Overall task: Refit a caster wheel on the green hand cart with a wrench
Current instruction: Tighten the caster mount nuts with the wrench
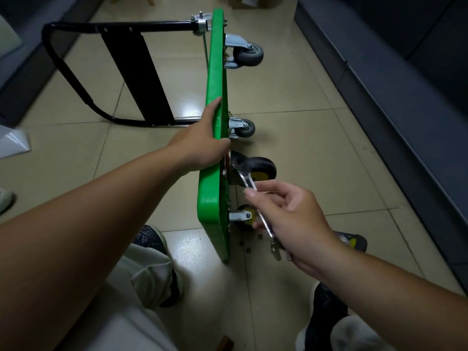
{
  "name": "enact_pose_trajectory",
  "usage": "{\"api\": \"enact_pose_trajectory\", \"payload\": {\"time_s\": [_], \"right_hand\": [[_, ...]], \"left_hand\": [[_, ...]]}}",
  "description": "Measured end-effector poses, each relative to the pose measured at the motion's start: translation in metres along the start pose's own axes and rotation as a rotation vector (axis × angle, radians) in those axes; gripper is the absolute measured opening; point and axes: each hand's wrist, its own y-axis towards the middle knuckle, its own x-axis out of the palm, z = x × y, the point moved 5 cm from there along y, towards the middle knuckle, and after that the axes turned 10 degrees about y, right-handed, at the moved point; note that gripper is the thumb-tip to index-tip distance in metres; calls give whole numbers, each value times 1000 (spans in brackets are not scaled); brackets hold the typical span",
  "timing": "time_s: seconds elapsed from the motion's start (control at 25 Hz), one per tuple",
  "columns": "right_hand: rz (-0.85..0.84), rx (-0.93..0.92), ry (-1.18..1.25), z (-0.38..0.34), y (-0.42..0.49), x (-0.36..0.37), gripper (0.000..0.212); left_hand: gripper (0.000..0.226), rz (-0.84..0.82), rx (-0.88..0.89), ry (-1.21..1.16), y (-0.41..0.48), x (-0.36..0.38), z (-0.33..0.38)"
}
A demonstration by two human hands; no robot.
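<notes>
The black caster wheel [255,168] with the yellow hub sits against the underside of the green hand cart [215,79], which stands tipped on its long edge on the tiled floor [291,97], so its wheel mounts face sideways within reach. The wrench [247,182] reaches in at the caster's base, probably onto a fastener, though the contact is blurred. The right hand [291,216] is curled round the wrench's shaft, while the left hand [202,145] clamps the deck's upper edge to steady it. Small loose fasteners [249,248] lie on the floor by the cart's near end
</notes>
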Motion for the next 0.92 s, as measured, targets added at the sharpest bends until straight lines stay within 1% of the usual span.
{"api": "enact_pose_trajectory", "payload": {"time_s": [0.04, 0.12, 0.2, 0.28, 0.32, 0.4, 0.48, 0.6, 0.8, 0.92], "right_hand": [[11, -95, -56, 1, 3, -8, 8], [-18, -220, -130, 9, 15, -18, 10], [-38, -291, -178, 26, 23, -15, 12], [-29, -374, -297, 47, 24, -7, 13], [-26, -391, -356, 57, 24, -2, 19], [-34, -362, -358, 72, 31, 3, 30], [-74, -330, -325, 80, 44, 5, 26], [-167, -366, -356, 85, 57, 7, 19], [-294, -399, -453, 81, 70, 7, 17], [-342, -371, -475, 75, 69, 6, 15]], "left_hand": [[90, -7, 0, -9, 0, 1, 0], [91, -13, -2, -27, 1, 2, -1], [92, -19, -2, -39, 4, 5, -1], [92, -26, -3, -55, 6, 6, -1], [93, -34, -5, -69, 6, 5, -1], [93, -47, -13, -95, 7, 4, 0], [93, -40, -13, -91, 8, 4, 1], [92, -26, -11, -88, 9, 5, 3], [93, -10, -22, -35, 7, 5, 5], [96, 12, -46, -12, 7, 4, 5]]}}
